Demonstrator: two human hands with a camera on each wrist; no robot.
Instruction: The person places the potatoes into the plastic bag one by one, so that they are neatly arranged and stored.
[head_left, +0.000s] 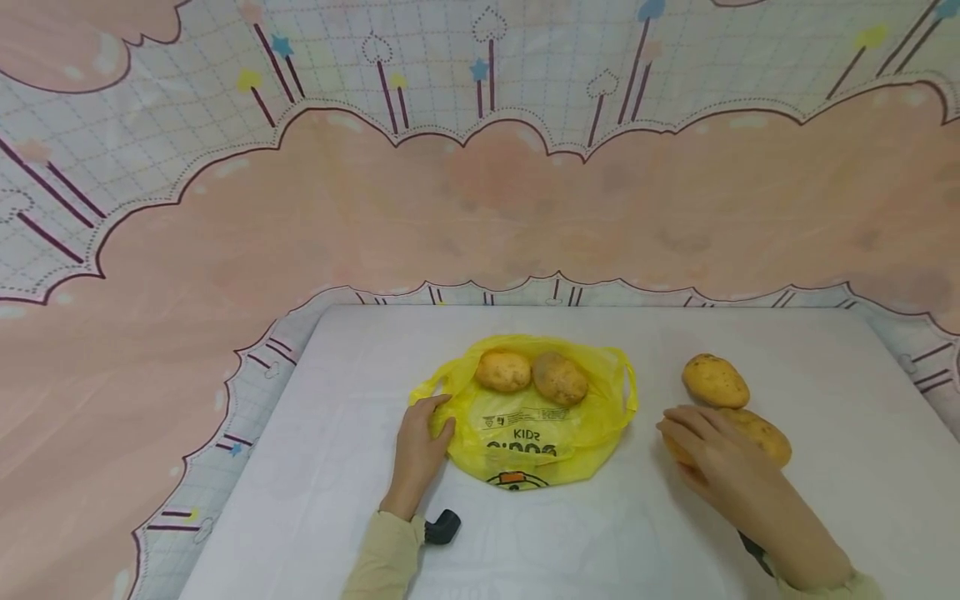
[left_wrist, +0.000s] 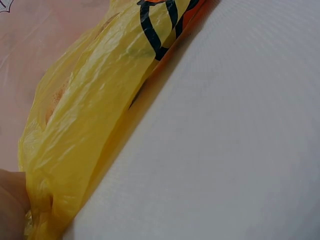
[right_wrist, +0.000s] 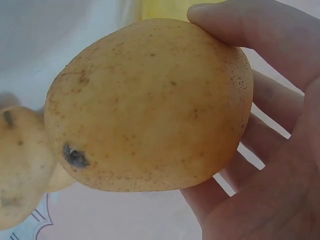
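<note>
A yellow plastic bag (head_left: 517, 442) lies with its mouth spread and two potatoes, one (head_left: 503, 371) beside the other (head_left: 559, 379), inside it. My left hand (head_left: 422, 442) grips the bag's left edge, fingers over the rim and thumb at the front. In the left wrist view the yellow bag (left_wrist: 95, 130) bunches up against that hand (left_wrist: 11, 205). My right hand (head_left: 723, 462) holds a potato (right_wrist: 150, 107), thumb on one side and fingers curled round the other. From the head, the hand mostly covers it. Two more potatoes, a far one (head_left: 716, 381) and a nearer one (head_left: 761, 435), sit close by.
A white table (head_left: 570, 542) carries everything. Behind it hangs a patterned curtain-like cloth (head_left: 525, 208), which also runs down the left side. A black wrist-worn piece (head_left: 442, 527) sticks out beside the left sleeve (head_left: 386, 554).
</note>
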